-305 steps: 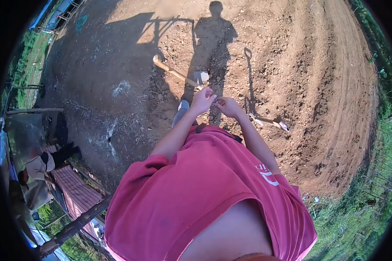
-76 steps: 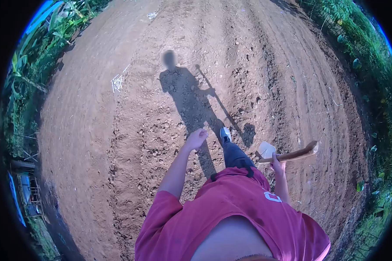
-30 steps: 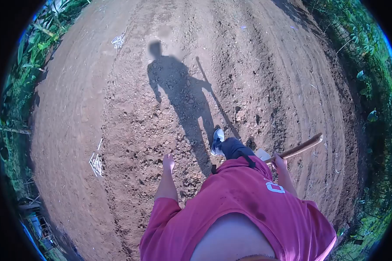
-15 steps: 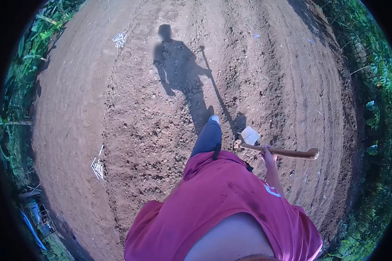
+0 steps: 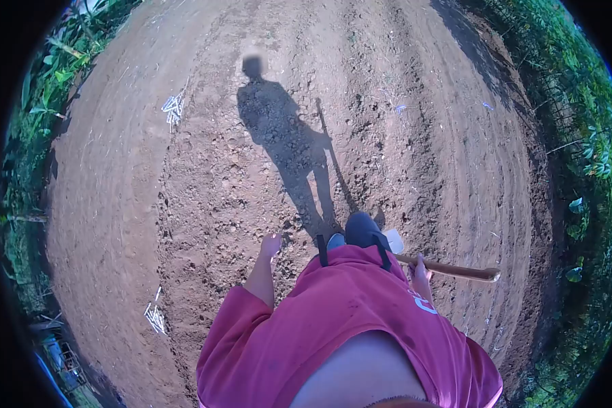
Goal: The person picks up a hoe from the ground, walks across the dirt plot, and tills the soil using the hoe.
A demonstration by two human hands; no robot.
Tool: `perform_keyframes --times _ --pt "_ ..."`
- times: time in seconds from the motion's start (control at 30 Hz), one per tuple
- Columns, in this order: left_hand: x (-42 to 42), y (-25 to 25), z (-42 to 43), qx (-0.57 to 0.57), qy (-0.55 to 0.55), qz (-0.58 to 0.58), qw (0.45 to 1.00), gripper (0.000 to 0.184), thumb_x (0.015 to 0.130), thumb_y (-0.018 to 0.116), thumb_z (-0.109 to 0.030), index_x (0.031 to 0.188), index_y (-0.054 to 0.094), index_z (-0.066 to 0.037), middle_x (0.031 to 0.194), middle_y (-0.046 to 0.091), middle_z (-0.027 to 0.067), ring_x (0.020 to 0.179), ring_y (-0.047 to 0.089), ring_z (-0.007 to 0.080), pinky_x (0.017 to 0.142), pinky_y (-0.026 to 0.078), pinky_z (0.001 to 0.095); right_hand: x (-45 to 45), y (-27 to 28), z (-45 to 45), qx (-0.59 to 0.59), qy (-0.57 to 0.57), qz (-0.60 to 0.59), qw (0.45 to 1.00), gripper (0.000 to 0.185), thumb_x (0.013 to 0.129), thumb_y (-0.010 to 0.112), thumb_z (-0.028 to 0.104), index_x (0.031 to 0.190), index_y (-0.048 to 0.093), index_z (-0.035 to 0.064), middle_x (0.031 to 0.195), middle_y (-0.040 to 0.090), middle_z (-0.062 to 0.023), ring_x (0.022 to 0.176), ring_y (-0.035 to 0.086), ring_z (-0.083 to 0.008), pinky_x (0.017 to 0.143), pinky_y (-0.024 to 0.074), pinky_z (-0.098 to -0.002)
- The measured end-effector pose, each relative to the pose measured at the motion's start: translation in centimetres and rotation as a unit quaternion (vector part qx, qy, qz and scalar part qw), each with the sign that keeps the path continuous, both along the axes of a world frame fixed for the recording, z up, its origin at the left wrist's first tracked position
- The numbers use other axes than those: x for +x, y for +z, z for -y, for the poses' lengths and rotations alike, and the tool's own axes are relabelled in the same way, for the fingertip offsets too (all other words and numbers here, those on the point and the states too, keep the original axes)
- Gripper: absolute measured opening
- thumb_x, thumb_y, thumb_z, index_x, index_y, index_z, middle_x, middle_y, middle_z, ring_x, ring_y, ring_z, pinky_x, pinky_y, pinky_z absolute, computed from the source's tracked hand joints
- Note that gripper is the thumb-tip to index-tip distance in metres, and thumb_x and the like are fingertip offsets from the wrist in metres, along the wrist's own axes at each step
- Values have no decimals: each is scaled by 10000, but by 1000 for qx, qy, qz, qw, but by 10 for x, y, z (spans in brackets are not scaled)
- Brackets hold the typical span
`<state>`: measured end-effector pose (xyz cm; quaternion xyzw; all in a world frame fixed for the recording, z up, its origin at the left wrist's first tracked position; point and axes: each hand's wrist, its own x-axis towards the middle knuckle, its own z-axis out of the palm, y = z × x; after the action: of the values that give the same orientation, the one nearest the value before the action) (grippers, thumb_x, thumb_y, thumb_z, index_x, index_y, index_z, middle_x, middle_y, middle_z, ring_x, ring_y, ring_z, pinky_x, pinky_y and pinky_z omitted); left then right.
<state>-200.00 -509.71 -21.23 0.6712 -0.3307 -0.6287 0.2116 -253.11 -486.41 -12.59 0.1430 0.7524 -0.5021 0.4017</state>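
Note:
My right hand (image 5: 420, 273) is wrapped round the wooden handle (image 5: 464, 272) of a hoe at my right side. The handle points out to the right, and its pale flat blade (image 5: 393, 241) shows beside my right leg. My left hand (image 5: 271, 245) hangs over the loose soil at my left, its fingers curled in; whether anything small is inside them cannot be made out. One shoe (image 5: 335, 241) shows in front of my shirt, on the tilled soil (image 5: 238, 197).
Two piles of white sticks lie at the left, one farther off (image 5: 173, 108) and one nearer (image 5: 155, 318). My shadow (image 5: 279, 129) falls ahead. Furrows run forward on the right. Green plants (image 5: 574, 217) line both sides, with a small structure (image 5: 64, 360) at lower left.
My left hand has come back into view at the left. The hoe has shifted down, its blade now partly behind my leg. The farther stick pile sits lower in view.

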Motion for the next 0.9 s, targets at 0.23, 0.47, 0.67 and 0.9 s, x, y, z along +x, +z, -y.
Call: perform_keyframes --times 0.23,0.47,0.67,0.9 --pt "-171 141 234 -204 -301 70 929 422 954 608 -337 1224 592 -14 1009 683 85 939 657 195 833 512 327 -52 -49 156 -32 70 -61 995 306 906 705 371 1043 595 120 741 581 -29 575 558 -130 465 477 -290" --pt "-70 18 398 -45 -129 258 956 414 957 559 -395 1129 655 -31 1046 705 178 876 683 284 771 515 380 -124 -83 358 65 119 -89 987 384 843 747 358 1009 647 27 765 636 -84 531 572 -135 457 471 -290" --pt "-19 1 434 222 45 -315 922 289 936 603 -326 1079 632 -76 961 684 77 809 656 215 649 515 392 -199 -35 569 122 142 -22 982 285 865 718 297 896 615 32 617 589 -69 393 510 -136 345 388 -289" --pt "-154 31 501 225 -133 174 949 336 929 552 -330 1110 654 -66 977 702 127 862 680 260 689 534 416 -250 -44 767 -24 127 9 992 185 918 671 225 1006 559 106 603 505 -28 421 479 -115 350 367 -254"
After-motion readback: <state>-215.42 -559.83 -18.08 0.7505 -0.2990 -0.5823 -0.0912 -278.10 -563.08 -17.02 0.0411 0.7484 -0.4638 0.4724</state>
